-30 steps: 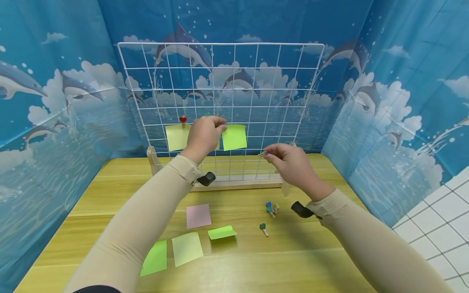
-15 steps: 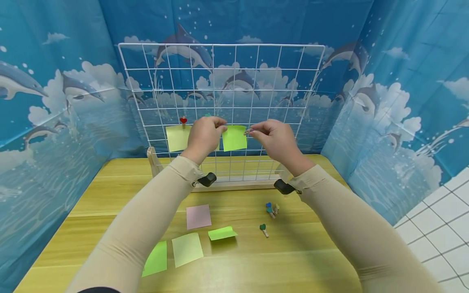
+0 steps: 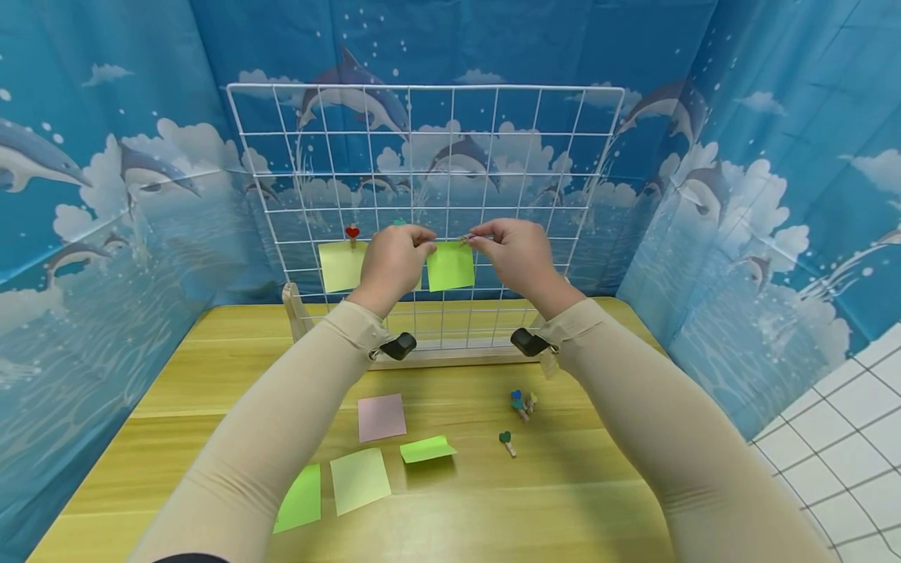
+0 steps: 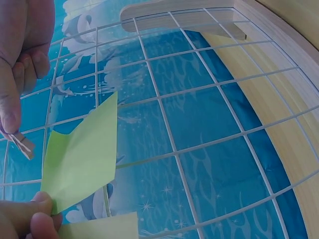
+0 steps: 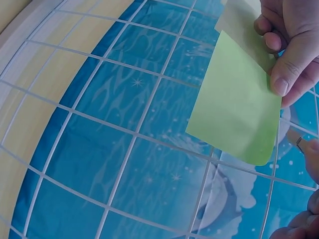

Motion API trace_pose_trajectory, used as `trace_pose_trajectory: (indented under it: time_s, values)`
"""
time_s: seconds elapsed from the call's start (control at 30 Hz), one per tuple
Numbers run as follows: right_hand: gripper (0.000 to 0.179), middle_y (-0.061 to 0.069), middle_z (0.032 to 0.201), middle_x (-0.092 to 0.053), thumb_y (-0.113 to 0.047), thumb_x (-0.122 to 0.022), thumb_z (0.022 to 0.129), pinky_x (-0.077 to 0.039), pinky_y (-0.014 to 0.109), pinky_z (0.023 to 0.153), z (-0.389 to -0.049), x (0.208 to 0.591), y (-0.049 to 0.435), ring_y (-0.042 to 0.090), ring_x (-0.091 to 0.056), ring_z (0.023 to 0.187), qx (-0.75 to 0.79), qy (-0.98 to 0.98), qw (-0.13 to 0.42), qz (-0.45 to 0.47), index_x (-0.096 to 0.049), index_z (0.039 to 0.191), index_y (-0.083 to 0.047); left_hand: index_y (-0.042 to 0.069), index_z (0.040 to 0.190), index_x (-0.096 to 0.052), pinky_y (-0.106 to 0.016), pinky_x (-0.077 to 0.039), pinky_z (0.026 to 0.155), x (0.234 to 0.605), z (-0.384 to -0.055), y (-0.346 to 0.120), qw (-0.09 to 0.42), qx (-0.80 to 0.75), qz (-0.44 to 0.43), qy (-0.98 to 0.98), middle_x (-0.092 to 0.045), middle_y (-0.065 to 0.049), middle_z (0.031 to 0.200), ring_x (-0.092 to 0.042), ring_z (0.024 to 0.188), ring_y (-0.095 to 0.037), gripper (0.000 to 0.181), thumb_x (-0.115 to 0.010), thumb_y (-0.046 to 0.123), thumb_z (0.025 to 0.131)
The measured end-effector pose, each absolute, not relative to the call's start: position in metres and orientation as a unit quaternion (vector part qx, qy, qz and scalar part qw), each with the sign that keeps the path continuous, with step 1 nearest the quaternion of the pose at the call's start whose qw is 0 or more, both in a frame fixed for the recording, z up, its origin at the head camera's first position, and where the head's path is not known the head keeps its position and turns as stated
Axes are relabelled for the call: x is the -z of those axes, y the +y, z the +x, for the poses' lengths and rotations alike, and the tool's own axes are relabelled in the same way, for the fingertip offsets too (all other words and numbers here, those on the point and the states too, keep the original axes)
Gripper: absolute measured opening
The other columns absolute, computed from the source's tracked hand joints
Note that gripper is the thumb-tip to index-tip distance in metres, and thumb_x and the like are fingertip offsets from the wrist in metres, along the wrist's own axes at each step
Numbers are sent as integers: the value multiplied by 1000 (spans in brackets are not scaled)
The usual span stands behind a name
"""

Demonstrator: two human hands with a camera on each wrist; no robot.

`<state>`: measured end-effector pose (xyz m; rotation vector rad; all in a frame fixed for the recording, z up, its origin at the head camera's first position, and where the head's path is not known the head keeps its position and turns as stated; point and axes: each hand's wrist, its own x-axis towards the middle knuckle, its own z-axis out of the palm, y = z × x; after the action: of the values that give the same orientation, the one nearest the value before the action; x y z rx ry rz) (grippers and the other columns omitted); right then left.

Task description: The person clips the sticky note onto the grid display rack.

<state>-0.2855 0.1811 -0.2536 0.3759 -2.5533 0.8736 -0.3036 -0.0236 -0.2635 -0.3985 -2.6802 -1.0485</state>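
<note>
In the head view, my left hand (image 3: 394,262) pinches the upper left corner of a bright green sticky note (image 3: 450,267) and holds it at the white wire grid (image 3: 450,173). My right hand (image 3: 517,252) pinches a small wooden clothespin (image 4: 22,145) near the note's upper right corner. A gap shows between clothespin and note in the left wrist view. Left of my left hand, a pale yellow sticky note (image 3: 339,268) hangs from a clothespin with a red heart (image 3: 353,232). Another pale note, partly hidden, is behind my left hand.
On the wooden table (image 3: 450,516) lie a pink note (image 3: 381,417), a pale yellow note (image 3: 360,480), a green note (image 3: 299,500) and a creased green note (image 3: 427,449). Several clothespins (image 3: 519,404) lie clustered at right, near one with a green heart (image 3: 507,443). A dolphin curtain hangs behind.
My right hand has moved left and up with the clothespin, from right of the grid's middle to the green note's upper right corner. The left hand keeps its place on the note.
</note>
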Motion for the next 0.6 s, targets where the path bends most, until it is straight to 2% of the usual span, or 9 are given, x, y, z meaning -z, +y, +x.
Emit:
trace_pose_trajectory:
  time_s: [0.07,0.3,0.6]
  values:
    - [27,6,85,-78,-31,-64,107,-28,30,45,-286,254,180,17,-35,44,-313,-916,212,135,-80,122,-15,22,138,-71,-30,-38,50,263,-304,-24,119,357,-137,-916,-75,0,129,-50,56,-20,33,-58,33,110]
    - [26,7,105,-81,-30,-64,107,-29,31,45,-288,253,178,18,-35,44,-318,-913,217,135,-80,120,-14,21,137,-72,-31,-41,54,264,-304,-24,124,354,-140,-916,-74,-1,129,-57,66,-22,33,-58,32,109]
    - [26,7,111,-81,-29,-64,107,-29,30,45,-289,252,176,18,-35,44,-314,-915,215,134,-80,121,-14,20,137,-72,-32,-44,57,263,-304,-24,125,357,-138,-915,-74,-1,130,-61,73,-21,32,-58,32,110]
